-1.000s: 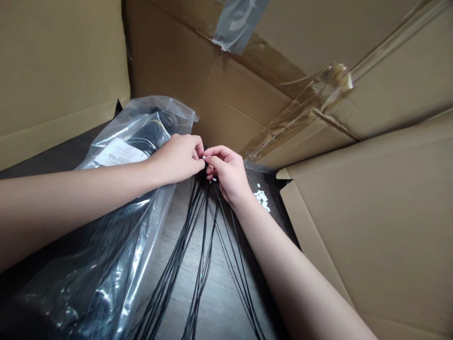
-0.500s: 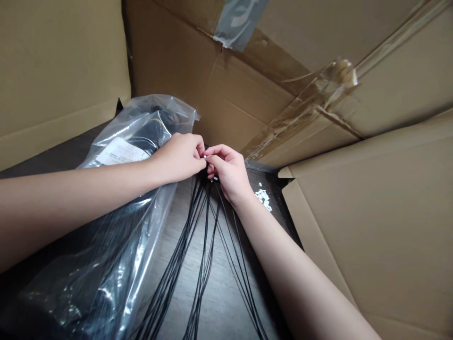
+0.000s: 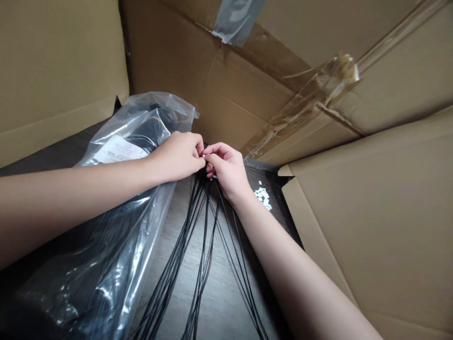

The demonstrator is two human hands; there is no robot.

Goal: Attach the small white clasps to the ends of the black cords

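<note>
My left hand [image 3: 180,155] and my right hand [image 3: 228,171] meet fingertip to fingertip, both closed in a pinch. A small white plastic piece [image 3: 204,156] shows at the right thumb and index finger. What the left fingers pinch is hidden. Another small white piece [image 3: 214,177] appears under the right hand's curled fingers. Thin black wires [image 3: 180,241] fan out below both hands towards the front, in several loose strands. Their far ends are hidden by the hands. To the right of my right wrist lies a small pile of white plastic pieces [image 3: 263,197].
A clear plastic bag [image 3: 155,245] full of black wires, with a white label [image 3: 119,150], lies under my left forearm. Cardboard walls [image 3: 226,108] with brown and grey tape stand behind and at both sides. The dark table [image 3: 208,302] shows between the wires.
Both hands keep the same pinch, with hardly any movement of the fingers. The whole view has shifted very slightly.
</note>
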